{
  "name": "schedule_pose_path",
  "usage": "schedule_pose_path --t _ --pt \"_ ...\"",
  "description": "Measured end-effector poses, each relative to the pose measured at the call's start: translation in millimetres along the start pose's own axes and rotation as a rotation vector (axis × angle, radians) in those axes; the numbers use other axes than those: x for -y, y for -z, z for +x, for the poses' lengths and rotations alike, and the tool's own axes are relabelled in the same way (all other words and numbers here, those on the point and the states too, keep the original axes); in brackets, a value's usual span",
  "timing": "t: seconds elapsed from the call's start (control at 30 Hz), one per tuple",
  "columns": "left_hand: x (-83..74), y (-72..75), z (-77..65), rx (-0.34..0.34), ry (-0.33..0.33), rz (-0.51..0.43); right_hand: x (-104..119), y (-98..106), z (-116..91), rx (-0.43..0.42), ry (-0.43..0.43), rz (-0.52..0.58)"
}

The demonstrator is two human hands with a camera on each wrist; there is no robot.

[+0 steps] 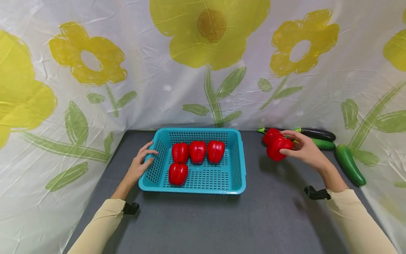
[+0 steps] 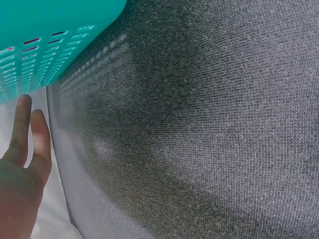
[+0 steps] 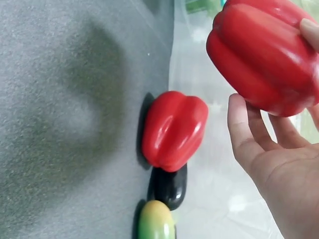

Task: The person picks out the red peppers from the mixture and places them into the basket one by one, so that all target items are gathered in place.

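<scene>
In the head view, my right hand (image 1: pixel 302 150) grips a red bell pepper (image 1: pixel 279 149) between thumb and fingers. The right wrist view shows that same pepper (image 3: pixel 264 55) held up off the dark table. Another red bell pepper (image 1: pixel 271 135) lies just behind it, beside the eggplants. My left hand (image 1: pixel 141 164) is at the left rim of a blue-green plastic basket (image 1: pixel 193 190), its fingers fairly straight; two of them (image 2: pixel 20 124) show by the basket's outer wall in the left wrist view. Several red bell peppers (image 1: pixel 197 152) sit inside the basket, towards its left and back.
Along the back right lie a dark eggplant (image 1: pixel 317 134), a green cucumber-like vegetable (image 1: pixel 323 144) and another long green one (image 1: pixel 350 165). A flower-printed cloth (image 1: pixel 177 95) hangs behind and at both sides of the dark grey table (image 1: pixel 203 225).
</scene>
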State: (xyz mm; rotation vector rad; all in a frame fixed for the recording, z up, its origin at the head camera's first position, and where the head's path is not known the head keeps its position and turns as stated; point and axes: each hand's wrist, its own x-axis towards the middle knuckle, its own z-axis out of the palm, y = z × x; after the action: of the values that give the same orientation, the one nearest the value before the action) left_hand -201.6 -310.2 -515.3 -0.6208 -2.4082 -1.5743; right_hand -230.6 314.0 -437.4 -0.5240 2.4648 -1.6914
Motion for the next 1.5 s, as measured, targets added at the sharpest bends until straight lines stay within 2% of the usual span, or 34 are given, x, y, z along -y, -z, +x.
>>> schedule_pose_path --t 0.23,0.5,0.8,0.97,1.23,1.5 --pt "0.7 0.1 0.9 0.001 0.001 0.005 8 -6 10 0.001 0.001 -0.024" --pt "0.6 0.4 0.5 -0.004 0.001 -0.002 14 -14 20 0.023 0.017 0.066" --pt "1.2 0.7 0.0 -0.003 0.002 0.003 22 -22 31 0.016 0.001 -0.031" --pt "2.4 0.4 0.2 -0.005 -0.003 0.002 26 -26 39 0.016 0.000 -0.031" --pt "2.8 -0.3 0.2 -0.008 -0.008 -0.004 35 -36 50 0.038 0.060 -0.036" --pt "1.9 -0.4 -0.1 -0.011 0.003 0.007 41 -50 64 0.073 0.148 0.035"
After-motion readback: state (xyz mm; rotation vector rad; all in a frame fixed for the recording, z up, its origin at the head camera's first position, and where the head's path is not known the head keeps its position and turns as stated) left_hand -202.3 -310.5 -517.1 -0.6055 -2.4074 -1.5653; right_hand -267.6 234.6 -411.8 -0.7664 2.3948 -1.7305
